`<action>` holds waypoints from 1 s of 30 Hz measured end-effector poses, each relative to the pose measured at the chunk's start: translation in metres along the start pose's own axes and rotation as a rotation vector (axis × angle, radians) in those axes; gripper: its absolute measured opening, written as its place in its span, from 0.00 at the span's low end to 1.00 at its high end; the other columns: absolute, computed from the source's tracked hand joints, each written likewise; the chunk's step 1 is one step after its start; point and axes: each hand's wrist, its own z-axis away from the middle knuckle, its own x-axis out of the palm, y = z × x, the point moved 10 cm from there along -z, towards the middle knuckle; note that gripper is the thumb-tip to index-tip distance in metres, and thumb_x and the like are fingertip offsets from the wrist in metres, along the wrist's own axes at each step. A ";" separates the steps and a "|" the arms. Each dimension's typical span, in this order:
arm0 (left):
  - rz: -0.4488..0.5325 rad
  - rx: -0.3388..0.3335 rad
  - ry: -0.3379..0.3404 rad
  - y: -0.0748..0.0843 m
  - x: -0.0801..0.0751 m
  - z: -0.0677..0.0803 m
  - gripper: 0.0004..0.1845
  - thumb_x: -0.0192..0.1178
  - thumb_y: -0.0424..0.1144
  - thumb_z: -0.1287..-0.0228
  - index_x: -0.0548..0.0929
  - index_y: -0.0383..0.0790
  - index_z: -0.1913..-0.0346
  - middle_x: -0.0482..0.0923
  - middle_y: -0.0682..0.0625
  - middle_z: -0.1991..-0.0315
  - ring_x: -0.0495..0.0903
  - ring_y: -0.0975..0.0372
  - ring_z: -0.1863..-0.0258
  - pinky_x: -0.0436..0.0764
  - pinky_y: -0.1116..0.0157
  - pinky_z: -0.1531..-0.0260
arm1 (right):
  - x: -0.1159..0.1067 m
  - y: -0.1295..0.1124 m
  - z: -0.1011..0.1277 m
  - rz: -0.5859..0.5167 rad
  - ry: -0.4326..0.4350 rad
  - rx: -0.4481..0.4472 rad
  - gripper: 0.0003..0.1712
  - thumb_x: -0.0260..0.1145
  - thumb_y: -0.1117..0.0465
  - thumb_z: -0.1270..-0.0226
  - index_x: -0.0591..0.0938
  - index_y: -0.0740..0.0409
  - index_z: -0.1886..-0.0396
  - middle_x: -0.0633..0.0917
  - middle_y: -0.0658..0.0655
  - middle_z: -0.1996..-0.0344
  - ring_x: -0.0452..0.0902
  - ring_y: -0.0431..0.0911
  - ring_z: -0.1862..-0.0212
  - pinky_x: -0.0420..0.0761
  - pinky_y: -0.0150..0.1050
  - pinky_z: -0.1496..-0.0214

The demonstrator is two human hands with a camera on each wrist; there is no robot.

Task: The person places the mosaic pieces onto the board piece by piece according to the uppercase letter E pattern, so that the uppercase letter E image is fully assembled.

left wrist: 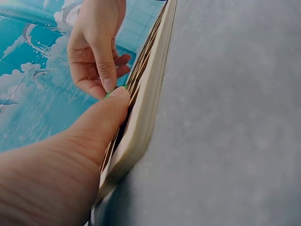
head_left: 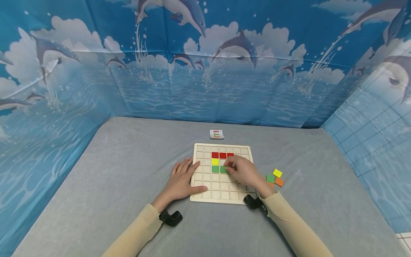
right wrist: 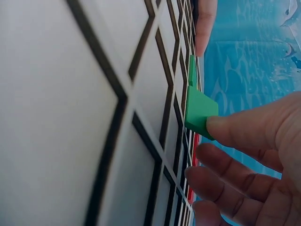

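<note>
A green tile (head_left: pixel 223 169) sits tilted at the middle of the wooden grid board (head_left: pixel 221 173), pinched at its edge by the right hand (head_left: pixel 244 172), just right of another green tile (head_left: pixel 215 169) already lying flat in a cell; in the head view the board rests on the grey counter (head_left: pixel 128 171), with a yellow tile (head_left: pixel 215 161) above the green ones and a row of red tiles (head_left: pixel 222 155) above that, while the left hand (head_left: pixel 182 180) lies flat with fingers spread, thumb and fingertips resting on the board's left edge. Loose tiles (head_left: pixel 274 177) in yellow, green and orange lie near the board's right side, and a small pattern card (head_left: pixel 216 134) sits beyond its far edge. The left wrist view shows the left thumb (left wrist: pixel 106 117) pressed on the board's rim (left wrist: pixel 146 94), the right hand (left wrist: pixel 96 44) beyond it. The right wrist view shows the green tile (right wrist: pixel 200 113) standing aslant on the grid, one corner lifted, a fingertip (right wrist: pixel 225 129) of the right hand against it
</note>
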 end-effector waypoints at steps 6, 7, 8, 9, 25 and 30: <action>-0.007 -0.001 -0.003 -0.002 0.003 0.000 0.51 0.58 0.70 0.47 0.57 0.46 0.26 0.47 0.43 0.26 0.42 0.52 0.27 0.38 0.50 0.34 | -0.002 -0.003 0.004 0.043 0.025 -0.017 0.04 0.67 0.63 0.37 0.85 0.54 0.63 0.76 0.46 0.70 0.67 0.41 0.75 0.69 0.37 0.73; -0.008 -0.001 -0.002 -0.002 0.003 0.000 0.51 0.58 0.70 0.47 0.57 0.46 0.26 0.47 0.43 0.26 0.42 0.52 0.27 0.38 0.50 0.34 | -0.002 -0.003 0.005 0.050 0.029 -0.020 0.05 0.67 0.63 0.38 0.85 0.55 0.62 0.77 0.47 0.70 0.67 0.41 0.74 0.69 0.37 0.73; -0.007 0.000 -0.001 -0.002 0.003 0.000 0.51 0.58 0.70 0.47 0.57 0.46 0.26 0.47 0.43 0.26 0.42 0.52 0.27 0.38 0.50 0.34 | -0.002 -0.004 0.005 0.058 0.032 -0.022 0.05 0.67 0.63 0.38 0.86 0.55 0.62 0.77 0.47 0.70 0.67 0.41 0.74 0.69 0.36 0.73; -0.006 0.002 0.002 -0.002 0.003 0.000 0.51 0.58 0.70 0.47 0.57 0.45 0.26 0.47 0.43 0.26 0.42 0.52 0.27 0.38 0.50 0.34 | -0.002 -0.004 0.006 0.067 0.034 -0.024 0.06 0.67 0.63 0.38 0.86 0.55 0.61 0.77 0.47 0.70 0.67 0.41 0.74 0.69 0.36 0.73; -0.005 0.003 0.012 0.001 -0.001 0.001 0.50 0.60 0.69 0.47 0.59 0.45 0.27 0.49 0.43 0.27 0.43 0.51 0.28 0.39 0.47 0.34 | -0.001 -0.005 0.023 0.042 -0.001 -0.051 0.07 0.67 0.62 0.37 0.86 0.54 0.60 0.77 0.46 0.69 0.65 0.38 0.78 0.68 0.35 0.76; 0.009 0.010 0.014 0.002 -0.002 0.000 0.50 0.60 0.68 0.47 0.58 0.44 0.27 0.49 0.42 0.27 0.43 0.51 0.28 0.40 0.47 0.34 | -0.013 0.002 0.035 0.019 0.007 -0.050 0.06 0.67 0.64 0.38 0.86 0.56 0.61 0.76 0.46 0.71 0.65 0.38 0.77 0.68 0.34 0.76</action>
